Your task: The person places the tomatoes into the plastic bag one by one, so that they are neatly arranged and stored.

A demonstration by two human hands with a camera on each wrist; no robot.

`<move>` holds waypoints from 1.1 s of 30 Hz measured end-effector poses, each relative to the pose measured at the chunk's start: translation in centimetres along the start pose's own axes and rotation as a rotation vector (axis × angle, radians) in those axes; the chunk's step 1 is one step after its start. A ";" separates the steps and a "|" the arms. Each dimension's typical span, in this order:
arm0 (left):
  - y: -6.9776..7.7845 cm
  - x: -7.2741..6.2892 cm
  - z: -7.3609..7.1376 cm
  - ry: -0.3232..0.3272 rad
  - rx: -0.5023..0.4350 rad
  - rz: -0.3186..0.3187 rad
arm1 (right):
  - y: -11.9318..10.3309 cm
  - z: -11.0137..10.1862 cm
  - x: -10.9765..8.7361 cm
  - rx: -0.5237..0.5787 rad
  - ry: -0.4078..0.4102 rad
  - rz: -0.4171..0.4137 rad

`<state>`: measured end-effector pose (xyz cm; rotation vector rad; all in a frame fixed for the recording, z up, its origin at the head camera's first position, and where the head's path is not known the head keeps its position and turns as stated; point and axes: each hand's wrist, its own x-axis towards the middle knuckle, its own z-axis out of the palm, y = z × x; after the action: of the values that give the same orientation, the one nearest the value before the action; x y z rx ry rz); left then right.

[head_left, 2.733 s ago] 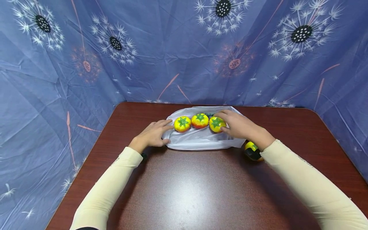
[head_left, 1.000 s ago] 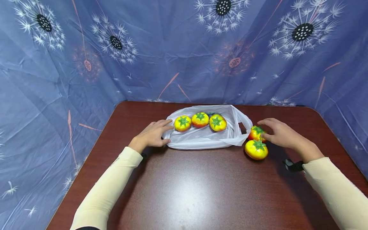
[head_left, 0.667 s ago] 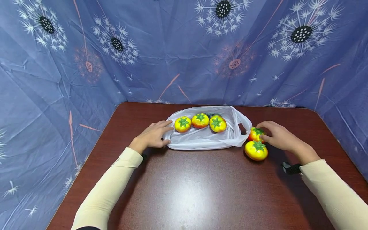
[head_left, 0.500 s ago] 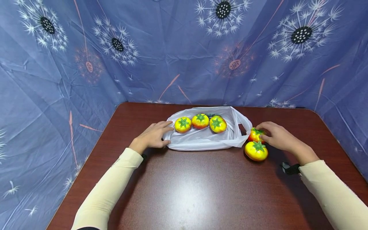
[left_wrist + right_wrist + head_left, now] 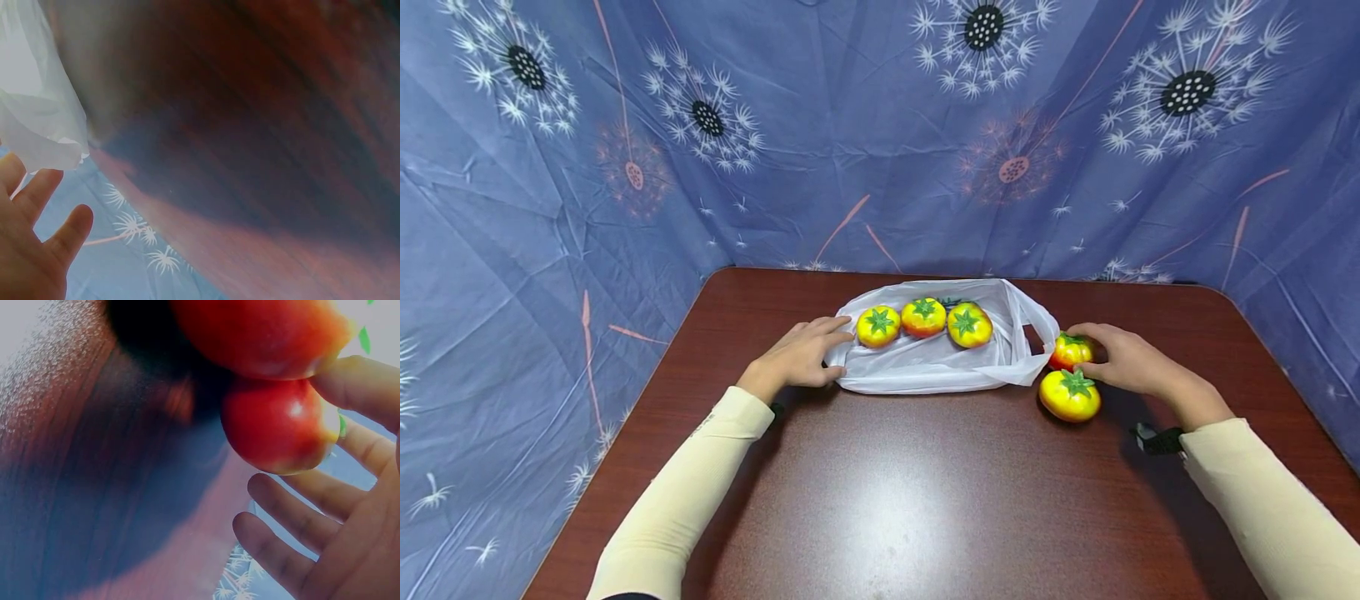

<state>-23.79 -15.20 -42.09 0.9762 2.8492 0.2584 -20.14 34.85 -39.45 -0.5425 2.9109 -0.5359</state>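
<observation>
A white plastic bag [image 5: 917,379] lies with its mouth open on the table, three yellow-and-red tomatoes with green star-shaped tops inside: a left one [image 5: 877,327], a middle one [image 5: 923,317] and a right one [image 5: 969,325]. My left hand [image 5: 801,352] rests at the bag's left edge, fingers fairly straight and spread, fingertips against the plastic. Right of the bag sit two more tomatoes, a rear one [image 5: 1070,352] and a front one [image 5: 1070,396]. My right hand [image 5: 1127,360] holds the rear tomato between thumb and fingers; its outer fingers [image 5: 275,550] stay apart from it.
The dark red-brown table [image 5: 880,483] has rounded far corners. A blue cloth with dandelion prints [image 5: 820,133] hangs behind it and at its sides. The bag's handle loop [image 5: 1037,321] reaches close to the rear tomato.
My right hand has left the right tomato inside the bag and moved right to the rear tomato outside, its thumb now lower in front of it. My left hand has stayed put.
</observation>
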 end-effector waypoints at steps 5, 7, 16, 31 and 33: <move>0.0 0.1 0.1 -0.009 0.001 -0.005 | 0.3 0.2 0.0 0.026 0.005 0.022; 0.0 0.1 0.2 -0.011 0.003 -0.006 | 0.3 0.3 0.0 0.038 -0.003 0.032; 0.1 0.1 0.3 -0.010 0.016 -0.002 | 0.5 0.7 -0.1 0.055 -0.028 0.047; 0.0 0.2 0.3 -0.004 0.013 -0.005 | 0.4 0.9 0.0 0.072 0.016 0.058; 0.0 0.2 0.3 -0.001 0.014 -0.003 | 0.4 1.0 0.0 0.071 0.021 0.054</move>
<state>-23.89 -15.00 -42.37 0.9737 2.8552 0.2381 -20.06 34.87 -40.47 -0.4506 2.9043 -0.6382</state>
